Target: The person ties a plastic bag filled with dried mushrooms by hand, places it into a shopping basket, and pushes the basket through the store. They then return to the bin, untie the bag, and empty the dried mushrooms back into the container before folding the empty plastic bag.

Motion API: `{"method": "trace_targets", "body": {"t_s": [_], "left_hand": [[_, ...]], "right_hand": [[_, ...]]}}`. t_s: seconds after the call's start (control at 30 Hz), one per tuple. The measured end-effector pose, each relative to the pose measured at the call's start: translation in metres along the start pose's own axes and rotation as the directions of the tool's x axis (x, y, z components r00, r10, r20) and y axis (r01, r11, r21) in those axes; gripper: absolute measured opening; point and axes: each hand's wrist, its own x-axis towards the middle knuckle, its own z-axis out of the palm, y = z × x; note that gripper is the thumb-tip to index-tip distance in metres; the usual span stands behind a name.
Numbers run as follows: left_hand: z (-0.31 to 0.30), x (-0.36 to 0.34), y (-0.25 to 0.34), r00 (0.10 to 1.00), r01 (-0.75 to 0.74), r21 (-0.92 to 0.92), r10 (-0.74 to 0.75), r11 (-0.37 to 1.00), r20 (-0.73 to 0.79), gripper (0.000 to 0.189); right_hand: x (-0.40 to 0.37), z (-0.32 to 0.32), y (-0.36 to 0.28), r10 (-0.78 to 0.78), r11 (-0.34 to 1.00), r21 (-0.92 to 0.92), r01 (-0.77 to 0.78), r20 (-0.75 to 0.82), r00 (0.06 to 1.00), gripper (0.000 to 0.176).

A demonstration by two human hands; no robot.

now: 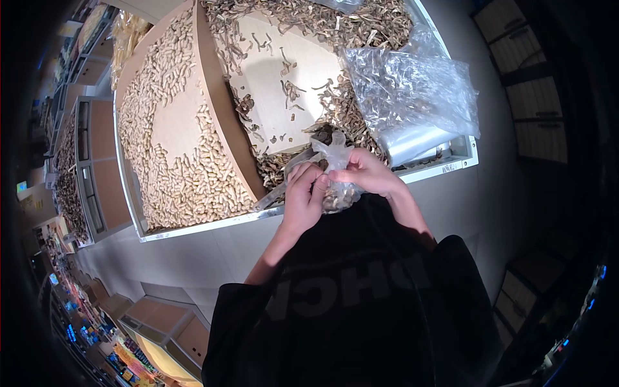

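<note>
A small clear plastic bag (338,201) with brownish pieces in it hangs between my two hands, close to my chest. My left hand (305,191) has its fingers closed on the bag's neck from the left. From the right, my right hand (369,174) pinches the same neck with thumb and fingers. The bag's gathered top (335,153) sticks up loosely above my fingers. Behind the hands lie dried mushrooms (351,116) in a bin. A clear plastic piece (271,197), perhaps a scoop handle, lies under my left hand at the bin's front edge.
Unshelled peanuts (193,184) fill the left compartment, behind a brown divider (222,109). A roll of clear plastic bags (412,140) rests on the right corner, with loose plastic sheets (412,87) spread over the mushrooms. The bin's metal rim (193,229) runs along the front. Other display stands (106,161) stand left.
</note>
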Motion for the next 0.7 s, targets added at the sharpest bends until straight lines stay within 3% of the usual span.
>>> {"method": "trace_targets", "body": {"t_s": [0.07,0.13,0.23,0.33,0.43,0.53,0.63,0.7], "left_hand": [[0.000,-0.001,0.000,0.999,0.027,-0.027,-0.028,0.999,-0.016,0.016],[0.001,-0.005,0.000,0.995,0.086,-0.102,-0.090,0.991,-0.044,0.015],[0.001,-0.006,0.005,0.988,0.105,-0.106,-0.115,0.989,-0.100,0.013],[0.002,-0.009,0.002,0.986,0.102,-0.105,-0.114,0.989,-0.120,0.012],[0.003,-0.011,0.001,0.949,0.194,-0.265,-0.249,0.945,-0.194,0.012],[0.004,-0.013,-0.004,0.952,0.157,-0.278,-0.220,0.948,-0.213,0.013],[-0.003,-0.013,0.008,0.934,0.212,-0.376,-0.301,0.902,-0.194,0.014],[-0.004,-0.013,0.006,0.948,0.165,-0.360,-0.248,0.918,-0.199,0.013]], "right_hand": [[0.001,-0.002,0.005,0.073,0.997,-0.024,-0.074,-0.039,0.997,0.030],[0.001,0.001,0.013,0.009,0.997,0.078,-0.003,-0.084,0.996,0.030],[-0.007,0.013,0.011,0.074,0.957,0.289,0.014,-0.293,0.953,0.033],[-0.010,0.013,0.018,0.031,0.856,0.491,0.163,-0.362,0.931,0.041],[-0.005,-0.006,0.036,0.015,0.717,0.655,0.240,-0.359,0.933,0.045],[-0.004,-0.008,0.036,0.026,0.650,0.709,0.274,-0.381,0.924,0.046],[-0.011,0.006,0.030,-0.056,0.775,0.571,0.271,-0.365,0.929,0.046],[-0.004,0.012,0.022,-0.148,0.972,0.167,0.167,-0.119,0.982,0.042]]}}
